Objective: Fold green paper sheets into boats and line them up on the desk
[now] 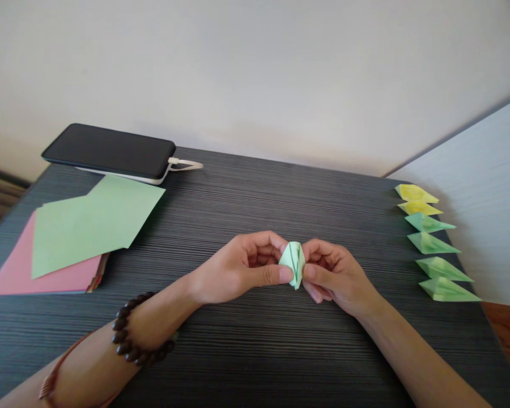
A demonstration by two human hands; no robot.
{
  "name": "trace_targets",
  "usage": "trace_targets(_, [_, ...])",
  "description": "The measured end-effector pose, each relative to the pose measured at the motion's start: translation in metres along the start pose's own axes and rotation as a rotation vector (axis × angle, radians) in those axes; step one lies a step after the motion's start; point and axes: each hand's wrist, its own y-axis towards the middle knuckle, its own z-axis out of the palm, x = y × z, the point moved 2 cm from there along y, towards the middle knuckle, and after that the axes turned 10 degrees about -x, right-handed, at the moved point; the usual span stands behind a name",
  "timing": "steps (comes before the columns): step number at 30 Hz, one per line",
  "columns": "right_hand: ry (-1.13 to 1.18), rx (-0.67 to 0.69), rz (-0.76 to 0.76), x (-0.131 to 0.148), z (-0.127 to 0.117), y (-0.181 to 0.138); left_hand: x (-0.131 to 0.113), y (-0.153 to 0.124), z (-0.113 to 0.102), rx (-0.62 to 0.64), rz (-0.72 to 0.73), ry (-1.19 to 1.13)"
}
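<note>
A small folded piece of light green paper (293, 262) is held just above the dark striped table (255, 351) near its middle. My left hand (242, 266) pinches its left side between thumb and fingers. My right hand (334, 275) pinches its right side the same way. Both hands are closed on the paper, and their fingers hide part of its back. A bracelet of dark beads (138, 331) circles my left wrist.
A stack of paper sheets, green on top (93, 224) and pink below (21, 272), lies at the left. A black phone (108, 148) rests on a white power bank behind it. Several folded yellow and green pieces (431, 243) line the right edge by the wall.
</note>
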Motion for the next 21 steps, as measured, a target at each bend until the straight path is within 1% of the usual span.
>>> trace_targets(4, [0.035,0.007,0.041,0.0008,-0.0014,0.0003,-0.0016,0.0001,-0.0015,-0.014,-0.046,-0.005])
trace_targets(11, [0.128,-0.03,0.092,-0.0031,-0.0001,0.0004,0.0049,-0.0009,0.0016,0.046,-0.121,-0.094])
trace_targets(14, [0.189,-0.025,0.129,-0.0049,0.0022,0.0,0.0065,-0.0015,0.0038,0.06,-0.134,-0.155])
trace_targets(18, [0.253,-0.004,0.156,-0.0059,0.0041,0.0002,0.0059,-0.0013,0.0059,0.046,-0.142,-0.252])
trace_targets(21, [0.281,-0.024,0.152,-0.0055,0.0043,0.0009,0.0047,-0.0008,0.0059,0.0,-0.139,-0.227])
